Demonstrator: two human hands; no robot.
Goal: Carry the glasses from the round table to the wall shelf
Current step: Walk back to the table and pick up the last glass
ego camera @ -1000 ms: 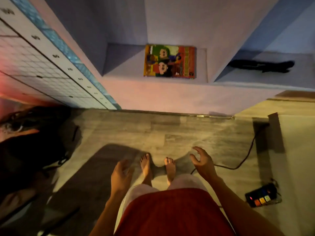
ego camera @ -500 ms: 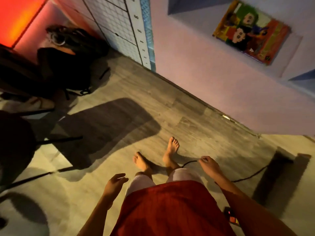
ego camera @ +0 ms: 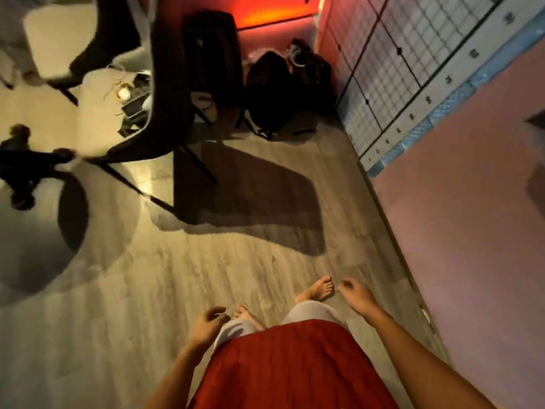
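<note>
My left hand (ego camera: 206,323) hangs by my left thigh, fingers loosely curled and holding nothing. Out to the side, above the floor near my right foot, my right hand (ego camera: 356,293) is also empty and loosely curled. At the lower left lies a round pale surface (ego camera: 118,231), apparently the round table's top. Blurred dark things (ego camera: 23,166) sit at its far left edge; I cannot tell what they are. The wall shelf is out of view.
A dark chair (ego camera: 165,84) stands ahead on the left with thin black legs. Black bags (ego camera: 274,90) lie on the floor by a red-lit corner. A tiled panel (ego camera: 398,69) and a pink wall (ego camera: 457,231) run along my right. Wood-look floor (ego camera: 236,276) stretches ahead.
The view has swung left, away from the shelf recess with the colourful book; the chair, bags and round surface have come into view. Both hands stay empty at my sides.
</note>
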